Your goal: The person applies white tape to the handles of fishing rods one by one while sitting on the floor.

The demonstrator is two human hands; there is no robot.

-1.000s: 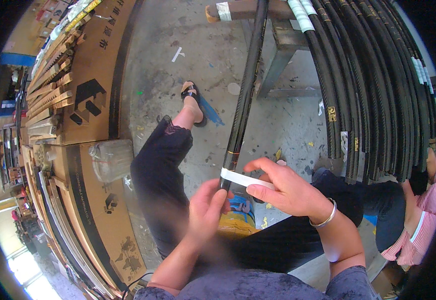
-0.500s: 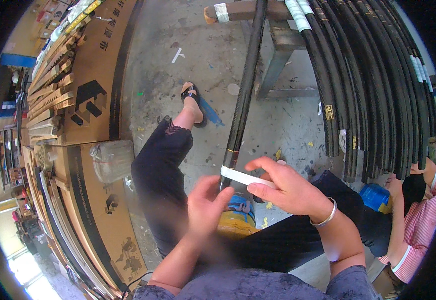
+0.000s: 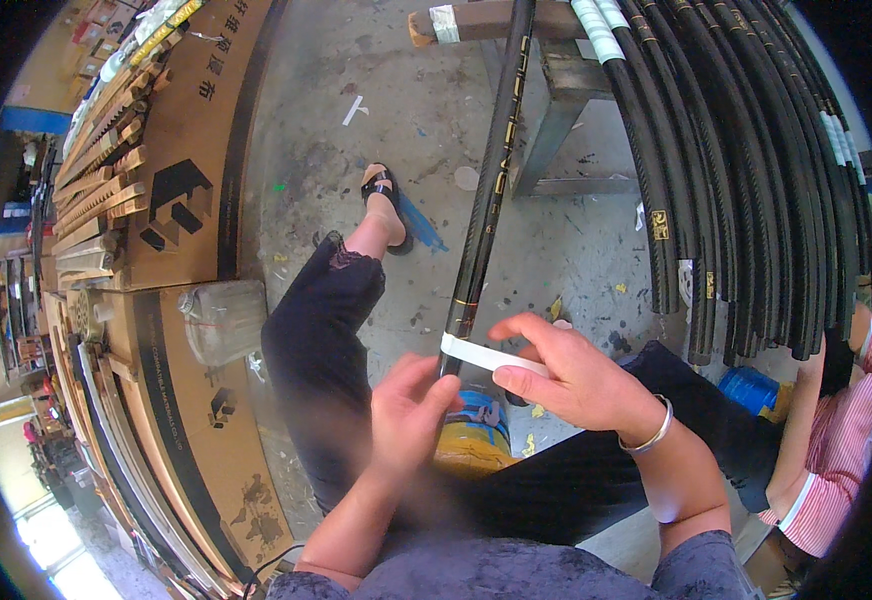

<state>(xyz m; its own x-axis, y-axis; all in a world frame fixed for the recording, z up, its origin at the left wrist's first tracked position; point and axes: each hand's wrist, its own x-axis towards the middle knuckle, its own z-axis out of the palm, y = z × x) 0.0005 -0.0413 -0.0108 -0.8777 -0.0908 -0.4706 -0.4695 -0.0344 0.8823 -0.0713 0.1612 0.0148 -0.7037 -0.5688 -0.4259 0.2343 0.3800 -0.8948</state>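
A long black rod (image 3: 491, 180) with gold markings runs from a wooden rack at the top down to my lap. My left hand (image 3: 408, 412) grips its lower end. My right hand (image 3: 568, 372) pinches a strip of white tape (image 3: 481, 354) stretched from the rod toward the right, its far end stuck on the rod just above my left fingers. A metal bangle sits on my right wrist. My legs in black trousers lie below, one foot in a sandal (image 3: 384, 195) on the concrete floor.
Several black rods (image 3: 746, 170) hang in a bundle over a wooden rack (image 3: 556, 100) at the right. Cardboard boxes (image 3: 171, 180) with wooden strips line the left. A yellow and blue roll (image 3: 474, 435) sits by my knee. Another person's arm in a striped sleeve (image 3: 836, 430) is at the right edge.
My right hand has shifted slightly with the tape still stretched from the rod. The person at the right edge has moved their arm; a blue object shows beside them.
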